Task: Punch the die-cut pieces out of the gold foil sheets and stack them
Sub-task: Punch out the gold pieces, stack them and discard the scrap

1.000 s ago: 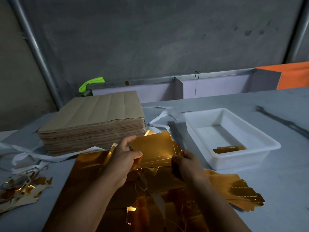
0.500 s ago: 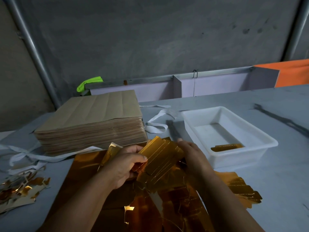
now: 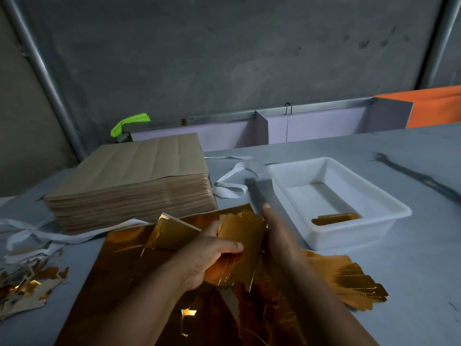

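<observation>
Just squared up the bundle

Left hand [image 3: 212, 258] fingers curled round the punched gold pieces [image 3: 242, 236]. The right hand [image 3: 279, 236], gripping a second ago, lay flat and straight-fingered against their edge. Bundle was over the gold foil sheet [image 3: 124, 265], near the white tray [image 3: 349, 237]. Probably ready to stack.

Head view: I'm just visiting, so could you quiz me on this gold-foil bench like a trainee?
1. True or false: the tray holds a few gold pieces.
2. Which hand grips the gold bundle? A. left B. right C. neither
3. Fill in: the brown stack sits to the tray's ___.
Key: 1 true; 2 A, the left hand; 3 left.
</observation>
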A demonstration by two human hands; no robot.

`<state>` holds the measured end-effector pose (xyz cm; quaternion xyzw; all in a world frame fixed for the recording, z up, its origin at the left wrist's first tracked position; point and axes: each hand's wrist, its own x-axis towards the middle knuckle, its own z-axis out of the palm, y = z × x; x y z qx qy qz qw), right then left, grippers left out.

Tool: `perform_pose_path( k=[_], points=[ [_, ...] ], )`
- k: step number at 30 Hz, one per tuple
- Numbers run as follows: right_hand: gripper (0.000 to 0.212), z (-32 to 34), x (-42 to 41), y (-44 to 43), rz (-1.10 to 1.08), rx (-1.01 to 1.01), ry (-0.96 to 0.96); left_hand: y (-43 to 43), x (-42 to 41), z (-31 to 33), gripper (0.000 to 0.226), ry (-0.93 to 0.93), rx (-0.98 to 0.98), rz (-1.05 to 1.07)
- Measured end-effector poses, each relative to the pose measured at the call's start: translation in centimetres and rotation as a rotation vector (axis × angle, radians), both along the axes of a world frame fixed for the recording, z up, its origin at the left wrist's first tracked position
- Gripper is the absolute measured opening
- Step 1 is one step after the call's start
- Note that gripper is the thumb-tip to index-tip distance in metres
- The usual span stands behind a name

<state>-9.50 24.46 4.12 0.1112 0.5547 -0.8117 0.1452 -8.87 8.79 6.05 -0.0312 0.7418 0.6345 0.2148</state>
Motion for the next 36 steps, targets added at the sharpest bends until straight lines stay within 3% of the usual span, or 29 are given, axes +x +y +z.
perform_pose_path(
  k=[2, 7, 10, 15, 24, 31, 36],
  points=[
    [0.033, 0.0, 0.1, -0.3, -0.022, 0.064, 0.021, 0.5, 0.0, -0.2, 0.052, 0.000, -0.010, -0.039],
    [0.062, -0.7, -0.2, 0.4, -0.164, 0.171, 0.162, 0.7, -0.4, -0.8, 0.052, -0.039, 0.026, 0.045],
    [0.051, -0.5, -0.2, 0.6, -0.174, 0.146, 0.207, 0.1, -0.5, -1.2, 0.048, -0.122, 0.135, 0.109],
    [0.009, -0.5, 0.0, 0.5, -0.246, 0.055, 0.183, -0.1, -0.6, -1.7, 0.046, -0.164, 0.249, 0.210],
    [0.038, 0.2, 0.5, -0.3, -0.214, 0.156, 0.240, -0.6, -0.6, -1.0, 0.055, -0.204, 0.364, 0.260],
    [0.028, 0.1, 0.6, -0.8, -0.309, 0.094, 0.284, -1.3, -0.8, -1.6, 0.049, -0.247, 0.564, 0.374],
    [0.029, -0.1, 1.0, -0.9, -0.313, 0.102, 0.233, -1.5, -1.1, -2.1, 0.042, -0.137, 0.478, 0.338]
  ],
)
